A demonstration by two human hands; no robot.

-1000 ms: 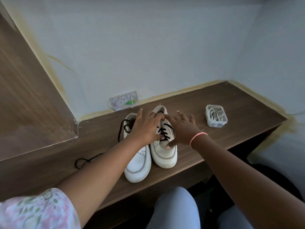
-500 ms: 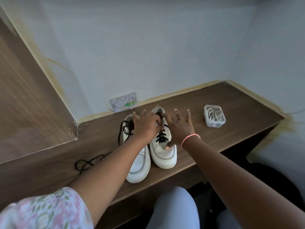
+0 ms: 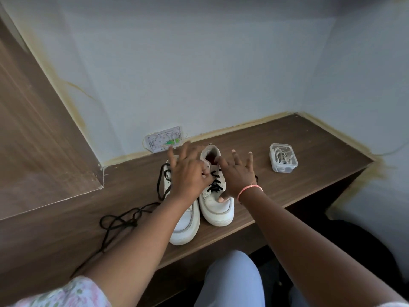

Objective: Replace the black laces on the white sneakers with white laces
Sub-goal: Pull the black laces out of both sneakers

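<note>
Two white sneakers stand side by side on the wooden shelf (image 3: 309,178), toes toward me. The right sneaker (image 3: 219,210) still carries a black lace (image 3: 214,187) through its eyelets. My left hand (image 3: 188,175) hovers over the left sneaker (image 3: 184,227) and pinches the lace at the right sneaker's upper eyelets, its other fingers spread. My right hand (image 3: 238,175) lies on the right sneaker's outer side with fingers fanned and the thumb on the toe box. A loose black lace (image 3: 120,220) trails left from the left sneaker.
A small clear plastic box (image 3: 283,157) with white laces sits to the right of the shoes. An electrical wall plate (image 3: 163,139) is behind them. A wooden panel (image 3: 39,138) rises at the left. My knee (image 3: 232,280) is below the shelf edge.
Both hands have opened their outer fingers and shifted a little toward the heel of the right sneaker. The loose black lace on the left lies further out on the shelf.
</note>
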